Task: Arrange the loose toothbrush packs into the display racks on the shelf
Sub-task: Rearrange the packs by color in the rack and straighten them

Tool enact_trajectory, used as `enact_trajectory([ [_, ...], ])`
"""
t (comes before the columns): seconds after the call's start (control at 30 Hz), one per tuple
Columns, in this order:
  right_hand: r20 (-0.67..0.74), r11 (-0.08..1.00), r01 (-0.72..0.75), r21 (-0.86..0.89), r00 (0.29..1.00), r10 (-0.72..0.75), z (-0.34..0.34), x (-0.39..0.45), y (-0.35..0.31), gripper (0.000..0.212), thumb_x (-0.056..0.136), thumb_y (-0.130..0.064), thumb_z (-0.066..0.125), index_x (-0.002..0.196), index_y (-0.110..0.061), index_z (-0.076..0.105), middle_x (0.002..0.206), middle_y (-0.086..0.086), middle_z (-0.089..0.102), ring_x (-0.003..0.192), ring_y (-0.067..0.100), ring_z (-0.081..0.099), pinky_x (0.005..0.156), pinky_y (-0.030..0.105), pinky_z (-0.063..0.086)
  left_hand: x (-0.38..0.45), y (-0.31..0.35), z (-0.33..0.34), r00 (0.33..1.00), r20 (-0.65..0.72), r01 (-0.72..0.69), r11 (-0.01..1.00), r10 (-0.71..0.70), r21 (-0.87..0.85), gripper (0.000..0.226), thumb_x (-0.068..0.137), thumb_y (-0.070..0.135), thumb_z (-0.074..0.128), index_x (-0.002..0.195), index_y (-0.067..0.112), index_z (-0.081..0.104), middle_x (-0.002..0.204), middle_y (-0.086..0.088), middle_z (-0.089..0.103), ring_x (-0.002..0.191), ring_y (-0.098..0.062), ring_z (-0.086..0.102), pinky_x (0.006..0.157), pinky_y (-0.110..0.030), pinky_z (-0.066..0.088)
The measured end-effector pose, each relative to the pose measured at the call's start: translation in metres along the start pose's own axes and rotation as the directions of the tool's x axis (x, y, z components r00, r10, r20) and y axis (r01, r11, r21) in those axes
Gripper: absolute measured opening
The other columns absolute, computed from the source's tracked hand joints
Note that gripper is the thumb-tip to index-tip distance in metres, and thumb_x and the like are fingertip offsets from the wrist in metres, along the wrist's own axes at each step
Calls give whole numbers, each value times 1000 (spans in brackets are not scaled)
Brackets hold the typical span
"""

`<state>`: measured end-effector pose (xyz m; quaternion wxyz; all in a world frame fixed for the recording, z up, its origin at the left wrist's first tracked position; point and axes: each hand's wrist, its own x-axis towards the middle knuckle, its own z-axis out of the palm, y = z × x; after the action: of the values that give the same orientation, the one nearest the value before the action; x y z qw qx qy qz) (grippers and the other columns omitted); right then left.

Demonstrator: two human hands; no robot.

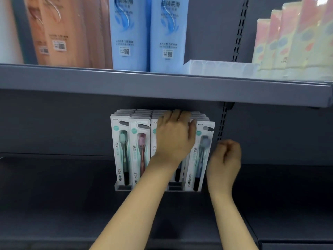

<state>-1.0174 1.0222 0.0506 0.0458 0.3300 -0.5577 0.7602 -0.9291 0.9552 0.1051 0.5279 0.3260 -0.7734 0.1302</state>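
Toothbrush packs [122, 150] stand upright in a clear display rack [124, 187] on the dark lower shelf [54, 195], set in rows running front to back, side by side. Each pack is a tall white card with a hang slot at top and a clear blister over one brush. Front brushes seen: green head at far left, pink-red head [141, 152] next to it, grey-blue head [202, 156] at the right end. Print legible: "NO.911" at the top, "Hane" running vertically near the bottom, Chinese characters mid-card.

Left hand [173, 139] lies over the middle rows, fingers curled on the pack tops; whether it grips one cannot be told. Right hand [227, 156] is just right of the rack, clenched loosely, nothing seen in it.

Upper shelf [162, 83]: two blue bottles [129, 33] with QR labels, orange bottles [59, 33] at left, pastel packages [295, 42] at right.
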Motion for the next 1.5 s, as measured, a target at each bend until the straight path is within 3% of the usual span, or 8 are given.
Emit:
enact_trajectory([
  [0.17, 227, 829, -534, 168, 839, 495, 5, 23, 45, 46, 100, -39, 27, 143, -24, 36, 144, -5, 41, 133, 15, 36, 112, 33, 25, 25, 15, 5, 955, 296, -50, 990, 8, 134, 72, 90, 60, 22, 114, 7, 64, 108, -10, 69, 101, -30, 62, 88, -35, 44],
  [0.27, 379, 744, -663, 84, 712, 592, 14, 36, 70, 49, 97, -51, 27, 135, -25, 43, 142, -3, 40, 133, 16, 34, 113, 39, 23, 41, 16, 12, 888, 460, -83, 983, -2, 165, 75, 90, 70, 23, 121, 11, 57, 124, -8, 62, 117, -27, 54, 97, -36, 34],
  [0.6, 664, 838, -543, -58, 606, 438, 26, 43, 63, 29, 101, -25, 38, 85, -18, 62, 84, 2, 65, 74, 11, 64, 71, 30, 48, 61, 4, 13, 733, 678, -51, 989, -58, 139, 77, 71, 88, 37, 94, 19, 65, 99, 6, 64, 97, -15, 56, 80, -25, 33],
  [0.7, 705, 863, -505, -24, 603, 372, 22, 44, 62, 26, 80, -48, 66, 71, -24, 67, 73, -3, 65, 64, 1, 64, 64, 17, 49, 68, 9, 6, 676, 735, 19, 999, -43, 41, 56, 77, 82, 40, 68, 28, 51, 74, 14, 51, 82, -10, 50, 73, -24, 32],
  [0.87, 806, 898, -440, -16, 525, 272, 15, 45, 61, 70, 75, -73, 43, 125, -26, 58, 126, 0, 62, 119, 17, 56, 102, 44, 42, 66, 5, 13, 678, 733, 4, 998, -45, 57, 70, 72, 85, 43, 104, 27, 63, 115, 7, 65, 114, -15, 56, 84, -20, 30],
  [1.03, 720, 852, -524, -15, 586, 373, 17, 57, 70, 45, 101, -40, 28, 116, -18, 64, 111, 2, 70, 112, 23, 61, 103, 47, 42, 67, 4, 7, 688, 726, -11, 1000, 13, -8, 101, 71, 86, 41, 148, 21, 30, 154, 5, 33, 141, -18, 29, 108, -25, 23],
  [1.23, 689, 822, -566, -69, 569, 449, 36, 52, 67, 83, 78, -71, 49, 133, -8, 50, 127, 14, 59, 118, 27, 55, 106, 47, 39, 68, 10, 14, 597, 802, 33, 999, -23, 5, 82, 81, 79, 35, 137, 19, 46, 142, 3, 48, 123, -25, 55, 99, -23, 34],
  [1.5, 678, 804, -592, -52, 570, 464, 26, 61, 75, 38, 102, -27, 31, 100, -12, 67, 98, 10, 70, 91, 24, 65, 86, 39, 50, 64, 4, 15, 641, 767, -52, 996, -21, 71, 78, 71, 89, 27, 95, 21, 56, 120, -9, 67, 108, -20, 63, 84, -28, 39],
])
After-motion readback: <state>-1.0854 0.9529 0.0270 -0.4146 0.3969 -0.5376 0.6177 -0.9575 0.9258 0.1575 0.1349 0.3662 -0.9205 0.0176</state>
